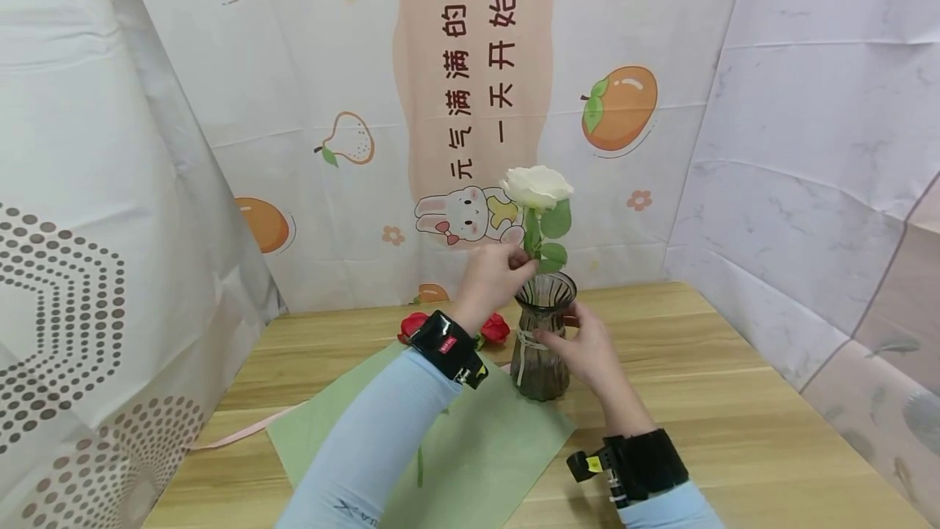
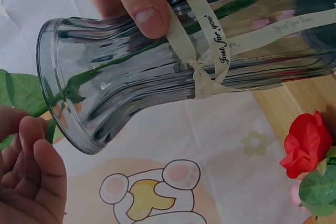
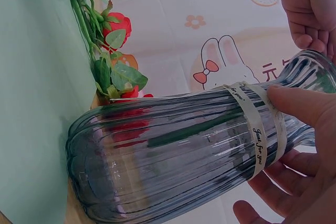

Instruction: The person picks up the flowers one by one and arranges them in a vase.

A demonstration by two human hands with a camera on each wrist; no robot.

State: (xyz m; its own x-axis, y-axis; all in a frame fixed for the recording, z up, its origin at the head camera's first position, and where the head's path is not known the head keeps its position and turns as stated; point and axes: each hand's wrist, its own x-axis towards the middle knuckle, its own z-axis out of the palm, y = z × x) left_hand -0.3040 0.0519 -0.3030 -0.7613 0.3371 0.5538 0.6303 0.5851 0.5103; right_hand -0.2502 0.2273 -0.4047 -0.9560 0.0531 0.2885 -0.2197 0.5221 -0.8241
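Note:
A single white rose [image 1: 538, 188] stands upright over the mouth of a smoky ribbed glass vase [image 1: 539, 378]. My left hand [image 1: 494, 277] pinches its stem among the leaves, just above the rim. The lower stem [image 3: 194, 129] runs down inside the vase, its cut end visible through the glass in the right wrist view. My right hand [image 1: 591, 347] grips the vase around its neck from the right, thumb in front. A cream ribbon [image 2: 217, 40] printed "Just for you" is tied round the vase there. The vase is upright on the table.
Green wrapping paper [image 1: 485, 447] lies on the wooden table [image 1: 683, 382], left of and in front of the vase. Red roses [image 3: 119, 29] with leafy stems rest on it, partly hidden by my left arm. A pink ribbon [image 1: 246, 433] trails at the left. A printed cloth [image 1: 316, 39] hangs behind.

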